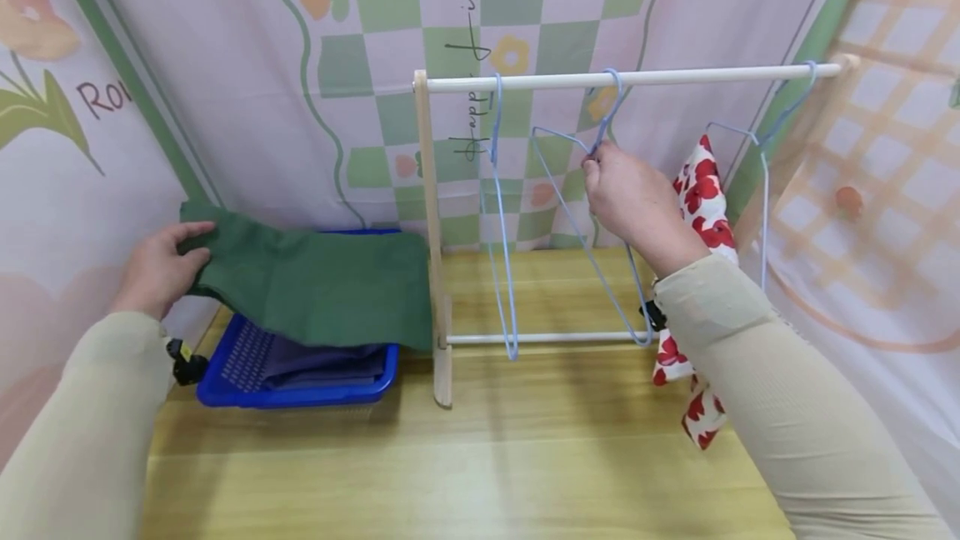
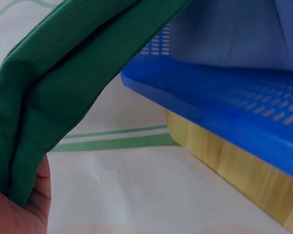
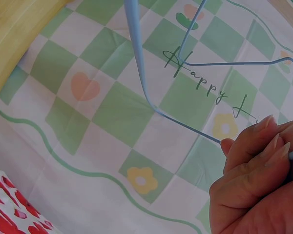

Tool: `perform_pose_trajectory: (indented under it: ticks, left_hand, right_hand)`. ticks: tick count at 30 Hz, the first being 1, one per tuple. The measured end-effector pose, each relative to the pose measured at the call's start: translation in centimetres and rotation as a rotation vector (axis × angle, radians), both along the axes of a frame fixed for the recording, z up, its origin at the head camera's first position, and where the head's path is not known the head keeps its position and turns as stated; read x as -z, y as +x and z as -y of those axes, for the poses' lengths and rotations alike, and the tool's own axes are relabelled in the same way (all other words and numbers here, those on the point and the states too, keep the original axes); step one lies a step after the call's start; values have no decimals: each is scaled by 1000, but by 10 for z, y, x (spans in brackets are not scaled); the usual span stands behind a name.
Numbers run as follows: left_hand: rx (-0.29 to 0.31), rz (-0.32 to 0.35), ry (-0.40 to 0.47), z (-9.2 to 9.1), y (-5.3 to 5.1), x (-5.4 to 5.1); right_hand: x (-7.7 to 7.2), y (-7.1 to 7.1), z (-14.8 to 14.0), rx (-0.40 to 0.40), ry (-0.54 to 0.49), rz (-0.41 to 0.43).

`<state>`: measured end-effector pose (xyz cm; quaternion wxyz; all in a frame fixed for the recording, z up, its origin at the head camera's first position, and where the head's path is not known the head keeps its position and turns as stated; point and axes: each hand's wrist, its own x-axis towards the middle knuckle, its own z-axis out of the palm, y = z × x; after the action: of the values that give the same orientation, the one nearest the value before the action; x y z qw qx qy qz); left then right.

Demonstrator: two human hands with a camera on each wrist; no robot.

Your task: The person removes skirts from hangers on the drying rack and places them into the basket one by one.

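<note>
My left hand [image 1: 159, 267] pinches the left end of a folded green cloth [image 1: 322, 277], which lies across the top of a blue basket [image 1: 300, 397]. In the left wrist view the green cloth [image 2: 49, 92] runs up from between the thumb and fingers. My right hand [image 1: 633, 194] grips a light blue wire hanger [image 1: 581, 232] just below its hook, and that hook is over the rack's white rail [image 1: 540, 82]. In the right wrist view the fingers [image 3: 254, 161] curl round the hanger's neck.
Another blue hanger [image 1: 504, 265] hangs to the left on the rack. At the right end, a red-and-white floral cloth [image 1: 705, 190] hangs by a third hanger [image 1: 765, 190]. Dark blue cloth [image 1: 330, 369] lies in the basket. The wooden post [image 1: 431, 232] stands beside the basket on the wooden table [image 1: 450, 473].
</note>
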<state>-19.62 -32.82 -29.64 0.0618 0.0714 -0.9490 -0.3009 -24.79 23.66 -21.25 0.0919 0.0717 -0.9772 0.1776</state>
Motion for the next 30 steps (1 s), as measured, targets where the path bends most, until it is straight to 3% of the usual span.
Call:
perform_pose_trajectory:
  ticks: [16, 30]
  left_hand:
    - [60, -74, -241, 15, -1, 11]
    - [51, 7, -269, 11, -1, 10]
  right_hand:
    - [1, 2, 2, 5, 0, -6]
    - [-1, 1, 1, 9, 5, 11]
